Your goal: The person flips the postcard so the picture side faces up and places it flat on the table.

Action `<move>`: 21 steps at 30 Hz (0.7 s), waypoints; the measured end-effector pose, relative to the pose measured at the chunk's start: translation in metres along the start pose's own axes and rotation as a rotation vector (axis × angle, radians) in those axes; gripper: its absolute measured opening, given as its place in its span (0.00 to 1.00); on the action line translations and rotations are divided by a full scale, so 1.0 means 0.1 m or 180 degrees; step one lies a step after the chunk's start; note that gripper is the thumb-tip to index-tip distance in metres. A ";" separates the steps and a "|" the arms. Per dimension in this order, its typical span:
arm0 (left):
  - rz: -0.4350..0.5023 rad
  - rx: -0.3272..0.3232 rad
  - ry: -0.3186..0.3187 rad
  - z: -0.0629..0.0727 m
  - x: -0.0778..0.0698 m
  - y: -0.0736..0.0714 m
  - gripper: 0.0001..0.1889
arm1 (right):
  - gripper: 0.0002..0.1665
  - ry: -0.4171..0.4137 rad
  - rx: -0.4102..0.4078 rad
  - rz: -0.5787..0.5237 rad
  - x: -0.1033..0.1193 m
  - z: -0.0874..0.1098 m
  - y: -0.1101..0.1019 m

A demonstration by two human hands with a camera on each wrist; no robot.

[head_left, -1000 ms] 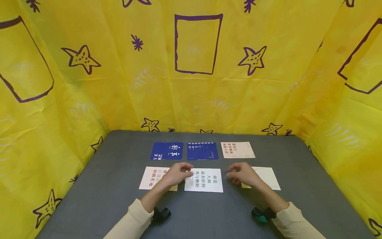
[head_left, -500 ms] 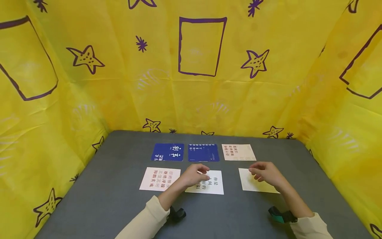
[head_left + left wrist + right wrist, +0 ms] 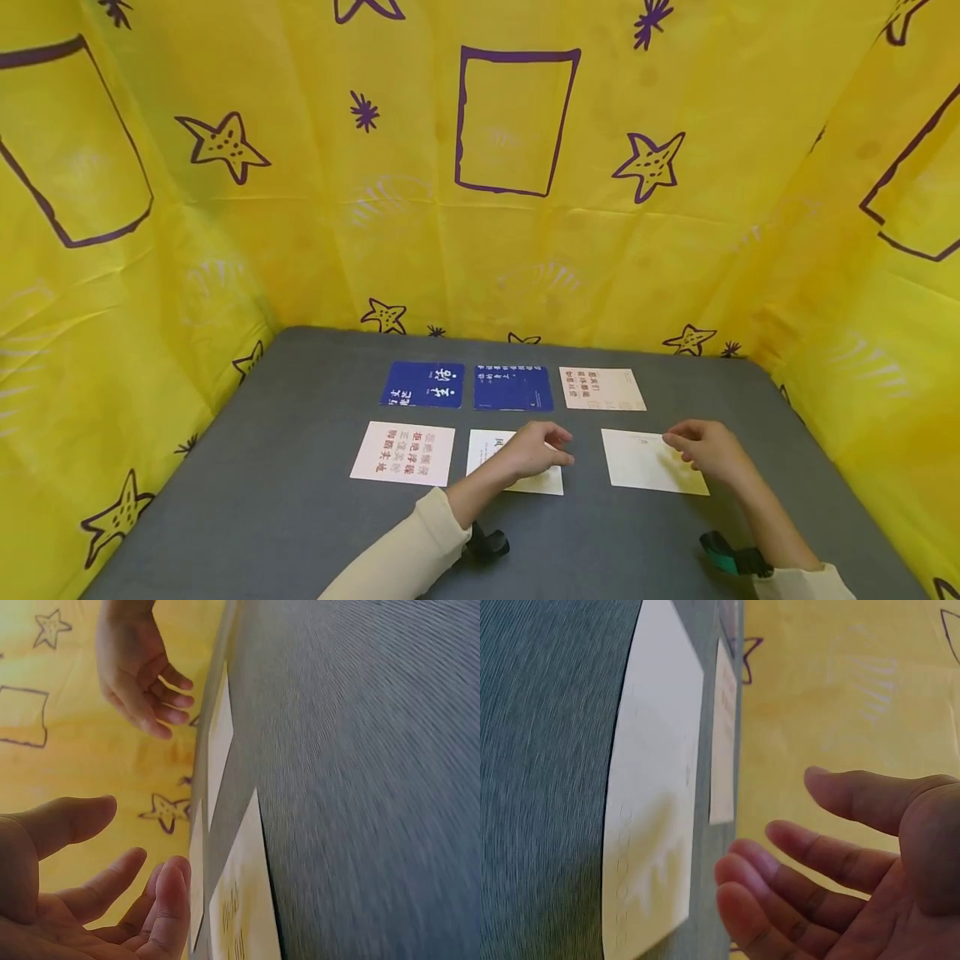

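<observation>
My left hand (image 3: 534, 454) hovers over the white printed card (image 3: 486, 447) in the middle of the front row, hiding part of its lettering. Its thumb and fingers stand apart with nothing between them, as the left wrist view shows. Over the right end of a mostly blank, cream-white card (image 3: 637, 462) is my right hand (image 3: 711, 450). In the right wrist view that hand's fingers (image 3: 802, 892) are loosely bent and bare, beside the same card (image 3: 652, 795), which lies flat with a shadow across it.
A pink card with red lettering (image 3: 402, 454) lies at front left. Behind are two blue cards (image 3: 423, 385), (image 3: 513, 389) and a pale pink card (image 3: 602, 389). Yellow patterned cloth (image 3: 420, 275) walls the grey table (image 3: 247, 500) at the back and sides.
Both hands have moved right: the left from the pink card's edge to over the white card, the right to the cream-white card's far end. The cards keep their arrangement.
</observation>
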State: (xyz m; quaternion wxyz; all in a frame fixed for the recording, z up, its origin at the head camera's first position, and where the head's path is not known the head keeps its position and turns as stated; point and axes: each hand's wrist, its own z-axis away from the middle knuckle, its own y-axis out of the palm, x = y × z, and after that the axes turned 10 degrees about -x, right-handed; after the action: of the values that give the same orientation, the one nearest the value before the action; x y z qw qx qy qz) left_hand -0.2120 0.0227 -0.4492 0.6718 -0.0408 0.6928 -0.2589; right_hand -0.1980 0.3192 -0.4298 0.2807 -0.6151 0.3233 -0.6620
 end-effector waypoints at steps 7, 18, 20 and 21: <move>-0.0041 0.0064 0.0003 -0.09 -0.09 0.21 0.17 | 0.24 -0.0025 -0.0030 0.0298 -0.08 -0.01 -0.10; -0.0351 -0.0001 -0.0169 -0.14 -0.23 0.55 0.16 | 0.28 0.0071 0.0010 0.0743 -0.20 -0.02 -0.11; -0.0440 -0.0007 -0.0176 -0.14 -0.24 0.60 0.17 | 0.29 0.0082 0.0007 0.0780 -0.20 0.00 -0.10; -0.0471 -0.0016 -0.0189 -0.14 -0.24 0.63 0.18 | 0.30 0.0082 0.0014 0.0791 -0.19 0.00 -0.09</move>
State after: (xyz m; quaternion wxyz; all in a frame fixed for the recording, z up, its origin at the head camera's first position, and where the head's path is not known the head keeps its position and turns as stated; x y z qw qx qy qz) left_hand -0.2045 0.0909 -0.4542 0.6710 -0.1012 0.6684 -0.3047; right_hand -0.1960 0.3399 -0.4348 0.3578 -0.5611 0.3992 -0.6307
